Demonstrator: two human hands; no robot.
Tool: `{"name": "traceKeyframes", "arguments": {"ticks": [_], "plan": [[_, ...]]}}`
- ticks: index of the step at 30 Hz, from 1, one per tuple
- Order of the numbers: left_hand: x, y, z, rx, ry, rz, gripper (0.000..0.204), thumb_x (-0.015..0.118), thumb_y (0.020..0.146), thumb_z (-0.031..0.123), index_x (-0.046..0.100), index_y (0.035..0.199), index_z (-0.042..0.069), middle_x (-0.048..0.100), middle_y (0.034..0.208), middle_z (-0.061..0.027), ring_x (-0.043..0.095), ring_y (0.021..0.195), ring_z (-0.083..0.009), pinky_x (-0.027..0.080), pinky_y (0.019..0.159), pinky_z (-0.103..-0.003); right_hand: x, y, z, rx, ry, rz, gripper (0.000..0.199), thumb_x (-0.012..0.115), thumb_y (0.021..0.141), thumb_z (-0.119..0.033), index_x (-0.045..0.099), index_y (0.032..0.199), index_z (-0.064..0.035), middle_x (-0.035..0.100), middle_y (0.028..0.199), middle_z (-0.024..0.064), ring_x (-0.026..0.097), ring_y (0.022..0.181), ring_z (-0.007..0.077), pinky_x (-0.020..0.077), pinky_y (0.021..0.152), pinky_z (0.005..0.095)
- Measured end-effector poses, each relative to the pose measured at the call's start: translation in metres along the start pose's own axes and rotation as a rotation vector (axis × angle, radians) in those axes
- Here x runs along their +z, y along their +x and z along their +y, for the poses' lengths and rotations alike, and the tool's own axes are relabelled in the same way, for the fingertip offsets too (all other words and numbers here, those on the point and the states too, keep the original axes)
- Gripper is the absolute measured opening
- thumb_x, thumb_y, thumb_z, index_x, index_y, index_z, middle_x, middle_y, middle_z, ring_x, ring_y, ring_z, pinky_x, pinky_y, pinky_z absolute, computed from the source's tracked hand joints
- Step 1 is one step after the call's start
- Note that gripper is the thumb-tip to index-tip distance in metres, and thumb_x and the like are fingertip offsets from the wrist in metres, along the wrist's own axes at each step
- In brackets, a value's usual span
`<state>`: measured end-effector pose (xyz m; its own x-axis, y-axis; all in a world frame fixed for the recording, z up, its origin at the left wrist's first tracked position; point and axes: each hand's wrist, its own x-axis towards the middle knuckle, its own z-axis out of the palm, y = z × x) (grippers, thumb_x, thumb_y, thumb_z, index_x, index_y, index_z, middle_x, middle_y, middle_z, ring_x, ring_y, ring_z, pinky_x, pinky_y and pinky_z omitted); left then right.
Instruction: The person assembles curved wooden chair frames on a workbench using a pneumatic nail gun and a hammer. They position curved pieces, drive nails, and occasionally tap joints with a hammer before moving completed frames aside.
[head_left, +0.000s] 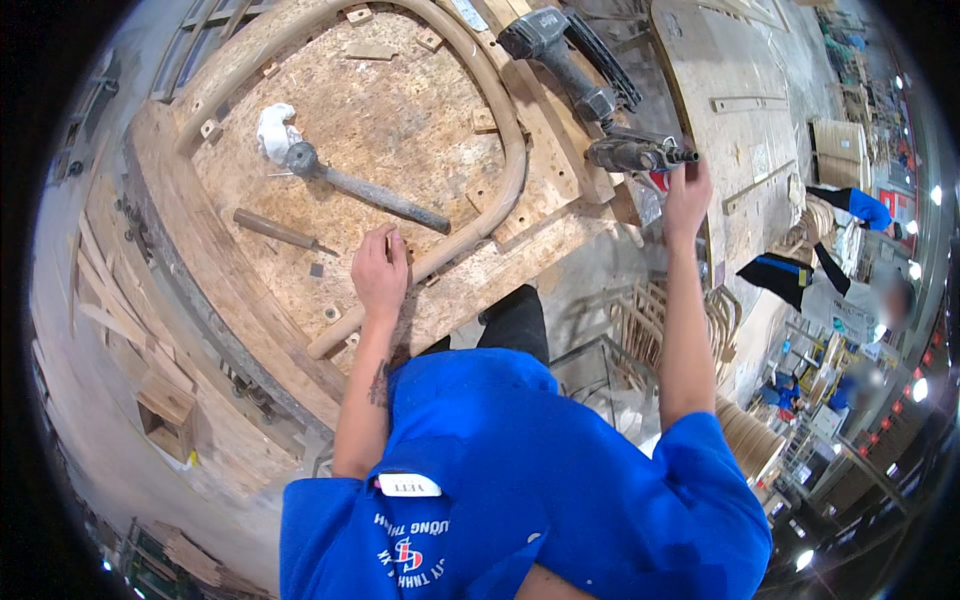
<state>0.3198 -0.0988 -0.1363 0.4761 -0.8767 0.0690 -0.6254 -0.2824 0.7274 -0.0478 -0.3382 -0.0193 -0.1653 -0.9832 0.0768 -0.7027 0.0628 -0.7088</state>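
Observation:
My left hand (380, 275) rests on the worktop beside a curved wooden frame (513, 150), fingers loosely bent with nothing in them. Just beyond it lies a hammer (375, 195) with a dark round head. To its left is a thin tool with a wooden handle (272, 228), like a chisel or screwdriver. At the right, my right hand (688, 205) closes its fingertips at the fitting end of a dark air tool (632, 154); the exact grip is partly hidden. A grey and black nail gun (560, 60) lies beyond that tool.
Small wooden blocks (484, 121) surround the frame on the board (340, 110). A crumpled white cloth (275, 132) lies by the hammer head. Another workbench (735, 60) stands at the right, above stacked curved wooden parts (640, 320). A co-worker (850, 300) stands at the far right.

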Motion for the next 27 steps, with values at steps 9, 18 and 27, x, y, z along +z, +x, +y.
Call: {"name": "traceKeyframes", "arguments": {"ticks": [9,18,27], "plan": [[0.001,-0.006,0.004,0.323,0.183,-0.02,0.013,0.074,0.089,0.016,0.069,0.098,0.008,0.063,0.076,-0.0102,0.063,0.065,-0.0297,0.051,0.059,-0.041,0.114,0.125,-0.081,-0.446,-0.229,-0.765,0.116,0.082,0.082,-0.042,0.007,0.167,-0.017,0.07,0.117,0.0301,0.07,0.107,0.0367,0.0535,0.094,0.042],[0.015,0.006,0.007,0.293,0.136,0.004,0.015,0.071,0.091,0.021,0.069,0.099,0.007,0.069,0.081,-0.0112,0.069,0.069,-0.0292,0.056,0.061,-0.04,0.048,0.182,-0.053,-0.722,-0.422,-0.489,0.099,0.078,0.076,-0.033,0.033,0.161,-0.0087,0.065,0.131,0.0286,0.068,0.116,0.0368,0.0512,0.102,0.0412],[0.013,-0.006,-0.009,0.208,0.16,-0.034,0.016,0.069,0.093,0.021,0.07,0.103,0.008,0.071,0.082,-0.0112,0.069,0.07,-0.0302,0.056,0.063,-0.042,-0.159,-0.008,-0.047,0.154,-0.073,-0.533,0.015,0.068,0.09,-0.011,0.059,0.099,-0.0033,0.058,0.064,0.003,0.055,0.054,0.0133,0.0441,0.052,0.0317]]}}
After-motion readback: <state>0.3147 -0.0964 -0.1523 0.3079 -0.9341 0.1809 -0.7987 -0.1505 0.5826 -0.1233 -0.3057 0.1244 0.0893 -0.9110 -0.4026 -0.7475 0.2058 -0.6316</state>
